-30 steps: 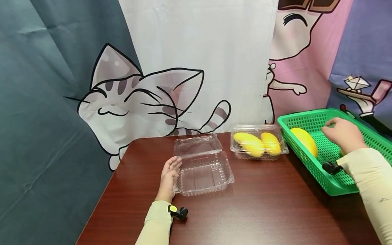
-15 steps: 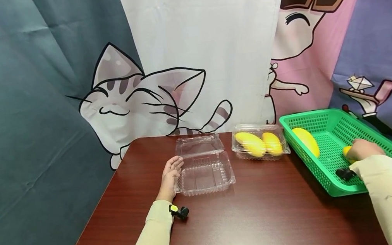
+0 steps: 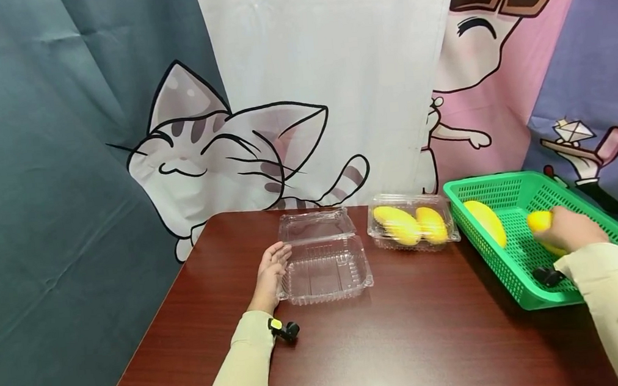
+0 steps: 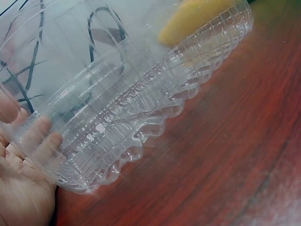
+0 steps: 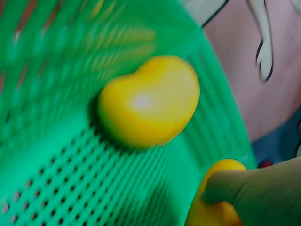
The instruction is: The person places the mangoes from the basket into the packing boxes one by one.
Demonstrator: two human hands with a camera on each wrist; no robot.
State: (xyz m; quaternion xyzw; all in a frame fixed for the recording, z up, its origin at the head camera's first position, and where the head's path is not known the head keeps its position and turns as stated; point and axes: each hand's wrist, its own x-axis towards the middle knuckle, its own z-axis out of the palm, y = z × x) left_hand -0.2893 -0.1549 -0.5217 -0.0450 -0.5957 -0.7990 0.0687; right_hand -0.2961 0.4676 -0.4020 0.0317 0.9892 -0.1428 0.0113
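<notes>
In the head view my right hand [image 3: 574, 230] grips a yellow mango [image 3: 539, 220] inside the green basket [image 3: 516, 199]. More yellow shows below that hand; whether it belongs to the same mango I cannot tell. A second mango [image 5: 150, 101] lies against the basket wall in the right wrist view, near the thumb and the held mango [image 5: 218, 214]. On the table, a clear plastic clamshell box [image 3: 327, 271] stands with its lid laid back. My left hand [image 3: 269, 276] rests against its left side, fingers extended. Through the clear plastic, its fingertips [image 4: 42, 134] show in the left wrist view.
A closed clear clamshell box [image 3: 375, 233] with two mangoes [image 3: 397, 225] in it stands at the back, left of the basket. The brown table [image 3: 356, 348] ends at a printed curtain [image 3: 298, 65] behind.
My right hand has reached down and right into the basket, taken hold of a mango and lifted it slightly. The left hand stays at the open box. The head view has shifted a little.
</notes>
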